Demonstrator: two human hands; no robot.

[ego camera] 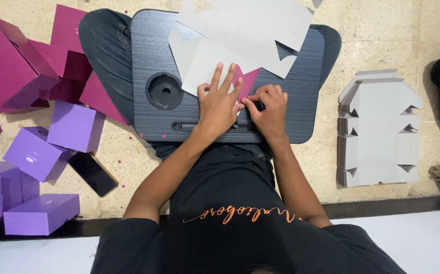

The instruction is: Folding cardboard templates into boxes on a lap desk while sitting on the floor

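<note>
Under both hands [220, 101], half-hidden magenta card [248, 81]

lap tray [301, 91] mostly taken: grey card blanks [240, 40] cover its top and middle, both hands press at the front edge, left hand [219, 104] just beside right hand [268, 109]. cup recess [164, 91] open, bare strip right of the hands. floor left crowded with purple boxes [52, 152], magenta boxes [22, 61], a phone [93, 173]. floor right: blank stack [380, 132], open floor between it and the tray.
</note>
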